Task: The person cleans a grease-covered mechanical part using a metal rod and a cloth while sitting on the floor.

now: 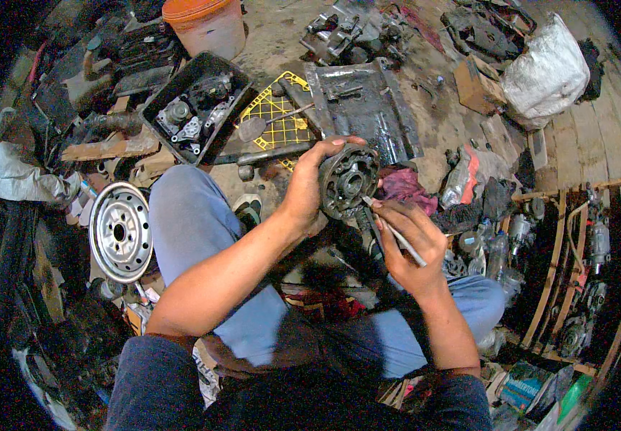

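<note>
My left hand (305, 185) grips the rim of a round, dark metal part (351, 177), its open, recessed face turned up and to the right. Pinched in my right hand (417, 241) is a slim, light grey pen-like tool (412, 251). The tip of that tool meets the lower right edge of the round part, or lies very near it; I cannot tell which. A crumpled maroon cloth (405, 188) lies just beyond my right hand. My left palm and some fingers are hidden behind the part.
Ahead lies a greasy metal tray (361, 108), beside a yellow grid (279, 115) and a black bin (203, 108) of metal parts. A silver wheel rim (120, 231) stands left of my knee. Farther off are an orange-lidded bucket (213, 32) and a white sack (547, 72).
</note>
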Demonstrator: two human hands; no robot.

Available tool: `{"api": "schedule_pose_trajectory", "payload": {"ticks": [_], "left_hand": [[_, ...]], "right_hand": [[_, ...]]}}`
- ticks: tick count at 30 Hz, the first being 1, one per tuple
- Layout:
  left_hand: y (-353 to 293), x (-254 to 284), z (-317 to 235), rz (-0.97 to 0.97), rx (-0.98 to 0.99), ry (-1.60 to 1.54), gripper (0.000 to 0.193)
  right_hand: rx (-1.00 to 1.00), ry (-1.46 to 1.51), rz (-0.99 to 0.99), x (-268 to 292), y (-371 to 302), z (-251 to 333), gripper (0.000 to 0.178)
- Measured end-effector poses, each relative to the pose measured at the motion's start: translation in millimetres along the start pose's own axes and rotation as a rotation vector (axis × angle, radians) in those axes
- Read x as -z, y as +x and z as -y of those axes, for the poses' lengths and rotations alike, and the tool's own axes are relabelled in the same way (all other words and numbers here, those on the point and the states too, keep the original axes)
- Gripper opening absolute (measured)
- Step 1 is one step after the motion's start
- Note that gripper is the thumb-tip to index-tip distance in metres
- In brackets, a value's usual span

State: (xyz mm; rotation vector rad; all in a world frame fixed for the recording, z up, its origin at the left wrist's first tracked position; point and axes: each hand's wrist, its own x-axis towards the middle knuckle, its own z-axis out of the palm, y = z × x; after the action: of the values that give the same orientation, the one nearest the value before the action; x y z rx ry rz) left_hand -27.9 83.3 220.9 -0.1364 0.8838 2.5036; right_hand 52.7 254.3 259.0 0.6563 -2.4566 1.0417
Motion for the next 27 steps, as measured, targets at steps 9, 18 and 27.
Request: {"api": "schedule_pose_trajectory", "payload": {"ticks": [9,18,27], "left_hand": [[0,4,-1,0.043,0.042,-0.063,0.047],[-4,-1,-3,0.030,0.045,-0.024,0.047],[-6,-5,0,0.019,0.042,-0.038,0.041]], "right_hand": [[0.019,0.031,0.019,-1,-1,1,0.021],[-0.322,0.145,-0.070,4,2,5,0.010],[-0.213,0.127,-0.007,1,-2,5,0.010]]}}
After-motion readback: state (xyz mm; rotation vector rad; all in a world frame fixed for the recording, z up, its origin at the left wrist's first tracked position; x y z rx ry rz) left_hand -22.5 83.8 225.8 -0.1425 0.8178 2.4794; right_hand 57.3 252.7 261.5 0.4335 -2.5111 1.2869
